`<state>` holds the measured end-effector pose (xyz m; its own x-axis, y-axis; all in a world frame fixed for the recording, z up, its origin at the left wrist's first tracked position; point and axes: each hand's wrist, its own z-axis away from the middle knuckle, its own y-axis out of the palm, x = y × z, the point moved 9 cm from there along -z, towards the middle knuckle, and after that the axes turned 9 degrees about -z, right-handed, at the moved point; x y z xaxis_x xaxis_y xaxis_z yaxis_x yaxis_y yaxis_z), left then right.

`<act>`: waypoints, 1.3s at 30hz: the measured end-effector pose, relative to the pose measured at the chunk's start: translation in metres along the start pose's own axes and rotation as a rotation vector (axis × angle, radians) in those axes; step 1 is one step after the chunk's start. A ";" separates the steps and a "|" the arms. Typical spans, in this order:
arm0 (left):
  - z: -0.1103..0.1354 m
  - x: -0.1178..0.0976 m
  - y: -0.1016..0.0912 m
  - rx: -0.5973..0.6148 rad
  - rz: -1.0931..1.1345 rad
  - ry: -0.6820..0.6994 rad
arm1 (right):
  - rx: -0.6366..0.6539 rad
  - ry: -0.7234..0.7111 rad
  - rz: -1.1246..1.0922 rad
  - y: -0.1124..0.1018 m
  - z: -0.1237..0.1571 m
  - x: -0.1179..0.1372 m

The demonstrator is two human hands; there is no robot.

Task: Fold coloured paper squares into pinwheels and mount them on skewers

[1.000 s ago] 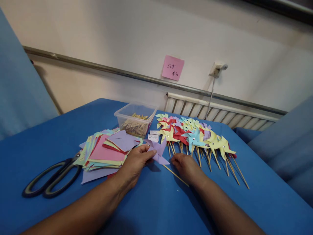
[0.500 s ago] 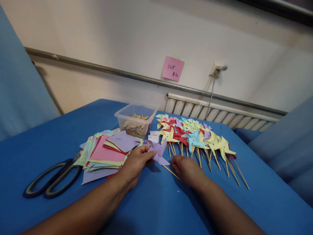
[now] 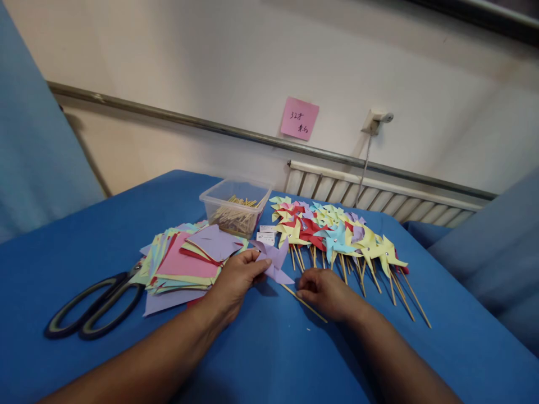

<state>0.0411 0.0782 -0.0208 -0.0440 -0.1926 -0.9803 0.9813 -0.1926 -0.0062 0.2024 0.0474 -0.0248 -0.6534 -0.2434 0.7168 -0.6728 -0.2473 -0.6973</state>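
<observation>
In the middle of the head view, my left hand [image 3: 242,278] pinches a purple paper pinwheel [image 3: 272,259] by one blade. A thin wooden stick [image 3: 309,310] slants down to the right from under its paper. Just right of the pinwheel, my right hand [image 3: 324,289] has its fingers curled together close above the stick; whatever is between the fingertips is hidden. Left of my left hand lies a pile of coloured paper sheets [image 3: 185,264], cut in from their corners. Several finished pinwheels [image 3: 337,238] on sticks lie in rows beyond my right hand.
Large dark-handled scissors [image 3: 90,308] lie at the left, their blades partly under the papers. A clear plastic box [image 3: 233,210] of wooden sticks stands behind the pile. Small white boxes [image 3: 265,238] sit beside it. The blue table [image 3: 261,359] meets a wall with a radiator [image 3: 379,196].
My right hand has shifted slightly, turning so its thumb and curled fingers show more. More of the stick's lower end is now visible. My left hand still holds the purple pinwheel.
</observation>
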 end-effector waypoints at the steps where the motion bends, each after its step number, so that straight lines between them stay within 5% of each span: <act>1: 0.000 0.000 0.000 -0.004 -0.001 0.001 | 0.014 -0.009 -0.024 0.002 0.000 0.000; 17: -0.004 0.006 -0.002 -0.005 -0.015 0.008 | -0.141 0.027 0.152 -0.007 -0.002 -0.002; 24: -0.003 0.003 -0.002 -0.003 -0.020 0.014 | -0.003 -0.008 0.013 0.004 0.001 0.003; 33: -0.002 0.002 -0.002 -0.006 -0.026 0.029 | -0.061 0.012 0.050 0.001 -0.002 -0.001; 36: -0.002 0.002 -0.001 -0.001 -0.018 0.027 | -0.122 0.016 -0.065 -0.002 -0.004 -0.004; 39: -0.001 0.001 -0.001 -0.007 -0.004 0.020 | -0.186 0.051 -0.424 -0.001 -0.009 -0.011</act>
<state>0.0406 0.0795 -0.0219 -0.0440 -0.1725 -0.9840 0.9824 -0.1864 -0.0112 0.2069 0.0582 -0.0318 -0.3202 -0.1096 0.9410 -0.9320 -0.1417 -0.3337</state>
